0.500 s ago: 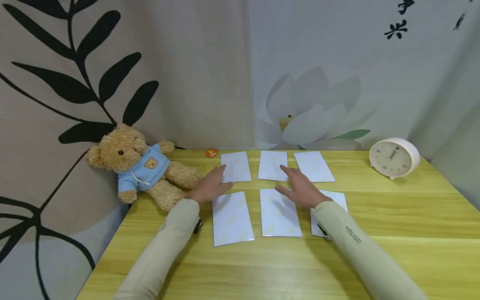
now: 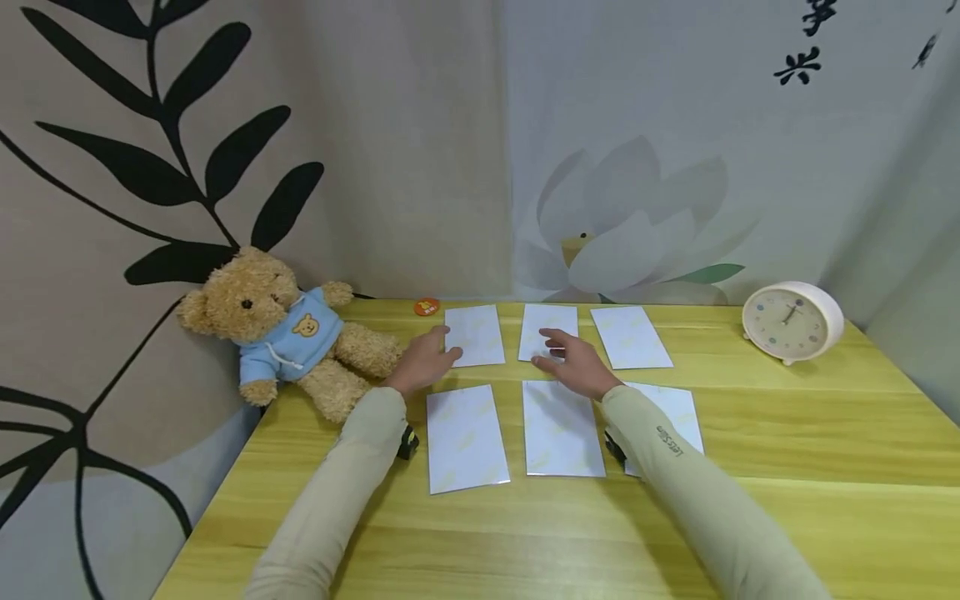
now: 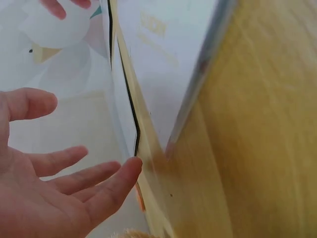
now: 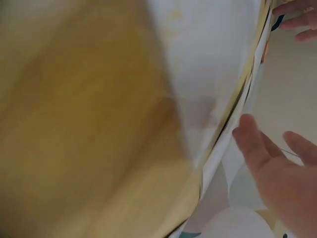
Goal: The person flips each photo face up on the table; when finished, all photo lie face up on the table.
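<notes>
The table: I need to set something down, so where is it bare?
Bare: the table between the right sleeve and the clock; also between right and left sleeve, nearer than the six white cards. Crowded: the middle, with the cards, left hand and right hand, and the back left, where the teddy bear lies.

Homelike setting, wooden table [image 2: 810, 442], teddy [image 2: 300, 329], clock [image 2: 793, 322]

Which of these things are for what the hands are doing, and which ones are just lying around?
Probably for the job:
three back cards
three front cards
left hand, holding nothing
right hand, holding nothing

Probably just there:
bear, leaning at the left
clock, at the right
orange disc, by the back cards
</notes>
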Available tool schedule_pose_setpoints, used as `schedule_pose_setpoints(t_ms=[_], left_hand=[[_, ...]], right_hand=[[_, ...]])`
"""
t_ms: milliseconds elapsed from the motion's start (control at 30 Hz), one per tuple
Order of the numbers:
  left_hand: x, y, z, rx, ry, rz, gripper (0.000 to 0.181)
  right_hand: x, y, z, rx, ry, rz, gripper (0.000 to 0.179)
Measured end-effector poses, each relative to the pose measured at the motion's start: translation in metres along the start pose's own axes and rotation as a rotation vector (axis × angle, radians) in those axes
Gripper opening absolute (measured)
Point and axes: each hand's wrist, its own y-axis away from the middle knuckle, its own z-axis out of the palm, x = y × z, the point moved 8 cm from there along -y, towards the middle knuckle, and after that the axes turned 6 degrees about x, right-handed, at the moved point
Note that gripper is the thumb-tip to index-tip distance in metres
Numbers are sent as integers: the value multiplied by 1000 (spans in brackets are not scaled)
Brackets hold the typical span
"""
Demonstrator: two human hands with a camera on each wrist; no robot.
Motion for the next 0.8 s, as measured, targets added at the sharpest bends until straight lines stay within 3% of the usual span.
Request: schedule_pose_setpoints(t_ms=[200, 367, 600, 800], left_hand=[[-12, -9, 4, -13, 38, -74, 66], [-16, -11, 5, -19, 43, -123, 66], [-11, -12, 5, -11, 20, -131, 64], [-10, -13, 5, -3, 51, -133, 64]], right_hand=[[-9, -14, 13, -5, -73, 41, 60], [-19, -29, 32, -50, -68, 69, 61], [-29, -50, 51, -68, 20, 76, 62], [-39, -56, 60, -93, 73, 87, 64]])
